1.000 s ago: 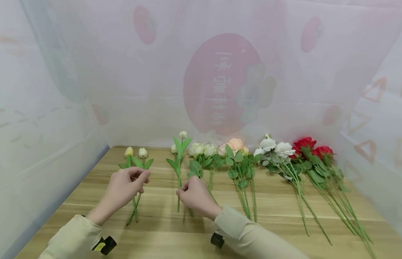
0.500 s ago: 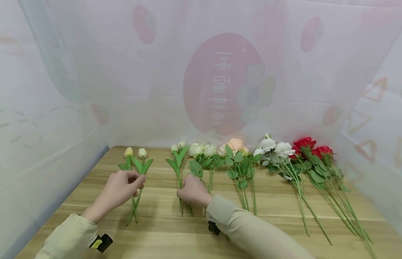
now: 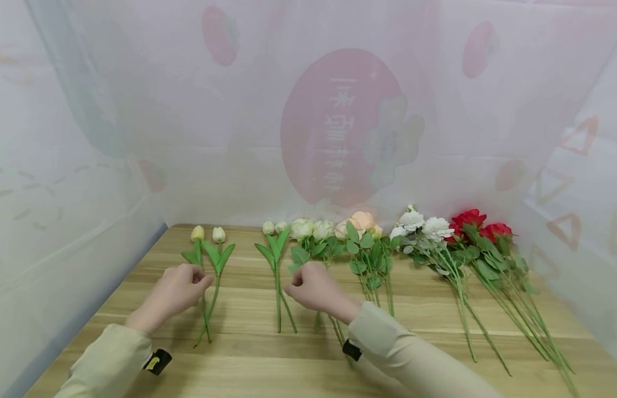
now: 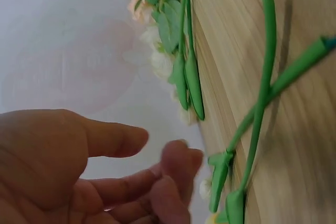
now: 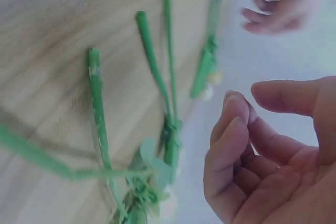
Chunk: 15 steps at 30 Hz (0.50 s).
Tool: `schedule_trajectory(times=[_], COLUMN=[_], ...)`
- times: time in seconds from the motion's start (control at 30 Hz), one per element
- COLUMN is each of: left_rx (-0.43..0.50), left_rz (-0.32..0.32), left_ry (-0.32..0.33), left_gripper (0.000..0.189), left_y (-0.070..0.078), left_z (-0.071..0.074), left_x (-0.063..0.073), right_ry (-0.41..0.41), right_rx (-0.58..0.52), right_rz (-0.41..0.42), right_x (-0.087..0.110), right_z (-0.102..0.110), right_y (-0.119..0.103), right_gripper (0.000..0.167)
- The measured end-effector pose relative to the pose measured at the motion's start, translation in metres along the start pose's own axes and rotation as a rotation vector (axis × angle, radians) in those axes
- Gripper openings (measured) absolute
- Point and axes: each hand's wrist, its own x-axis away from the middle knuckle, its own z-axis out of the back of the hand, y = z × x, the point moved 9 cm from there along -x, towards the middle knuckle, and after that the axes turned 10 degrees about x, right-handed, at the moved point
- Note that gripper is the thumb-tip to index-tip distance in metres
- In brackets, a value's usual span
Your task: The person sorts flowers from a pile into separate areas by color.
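Note:
My left hand (image 3: 175, 290) hovers by the stems of a yellow tulip (image 3: 197, 233) and a white tulip (image 3: 219, 235), whose stems cross on the table. Its thumb and fingers are loosely bent with a gap between them in the left wrist view, holding nothing. Two more white tulips (image 3: 280, 243) lie side by side in the middle. Just right of their stems is my right hand (image 3: 315, 287), fingers relaxed and empty in the right wrist view. It covers part of the stems of the cream-white flowers (image 3: 302, 228) behind it.
Further right along the wooden table (image 3: 248, 365) lie peach flowers (image 3: 362, 222), white flowers (image 3: 436, 229) and red roses (image 3: 468, 219), stems toward me. A pale printed cloth (image 3: 228, 127) encloses the table's back and sides.
My right hand lowered a white tulip beside the other one, let go of it and moved right. My left hand drew slightly back and to the left.

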Motion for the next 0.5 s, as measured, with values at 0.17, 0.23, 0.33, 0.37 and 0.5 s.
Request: schedule_trajectory(times=[0.17,0.23,0.33,0.37,0.5], left_rx=[-0.045,-0.052,-0.073,-0.081,-0.071], left_rz=[0.129,0.17,0.217,0.231,0.255], left_ry=[-0.076,-0.093,-0.105,-0.109,-0.143], left_gripper=[0.036,0.035,0.032,0.031,0.029], left_y=[-0.02,-0.027,-0.036,-0.039,-0.049], left_z=[-0.005,-0.007,-0.008,-0.009,-0.014], left_x=[-0.008,-0.011,-0.016,-0.018,-0.024], right_ry=[0.01,0.023,0.034,0.037,0.034], right_rx=[-0.077,-0.087,-0.096,-0.101,-0.136], right_rz=[-0.012,-0.018,-0.04,-0.045,-0.076], right_x=[0.023,0.031,0.042,0.046,0.059], right_z=[0.022,0.029,0.037,0.039,0.042], right_y=[0.016,0.023,0.034,0.037,0.049], right_gripper=[0.041,0.036,0.032,0.031,0.031])
